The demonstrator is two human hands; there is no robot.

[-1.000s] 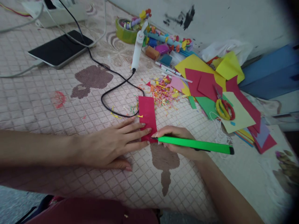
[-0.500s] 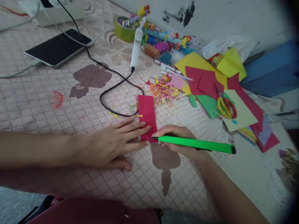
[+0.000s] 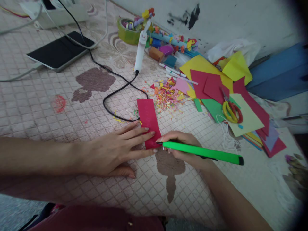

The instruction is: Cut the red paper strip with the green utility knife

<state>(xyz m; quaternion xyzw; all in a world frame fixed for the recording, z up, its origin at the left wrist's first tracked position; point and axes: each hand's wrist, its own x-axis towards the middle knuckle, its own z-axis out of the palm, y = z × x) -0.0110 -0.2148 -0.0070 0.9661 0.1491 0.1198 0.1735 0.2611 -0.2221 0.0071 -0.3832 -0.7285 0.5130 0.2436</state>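
Note:
A strip of red paper [image 3: 147, 112] lies on the patterned tablecloth in front of me. My left hand [image 3: 115, 149] rests flat with its fingers spread, the fingertips pressing on the paper's lower part. In my right hand [image 3: 181, 144] is a bright green pen [image 3: 204, 150], pinched near its tip. Its dark point meets the red paper close to the near right corner. Faint marks run along the strip, too small to make out. A small yellow scrap touches the paper's left edge.
Colourful paper clippings [image 3: 169, 94] lie beyond the strip. A white glue gun [image 3: 141, 53] with a looping black cord stands behind. To the right are coloured paper sheets [image 3: 247, 112] and scissors [image 3: 232, 112]. A tablet [image 3: 61, 51] lies at the left, near green tape [image 3: 130, 32].
The red paper has tilted, its far end swinging a little to the left. Both hands stay nearly in place, with the pen tip still at the paper.

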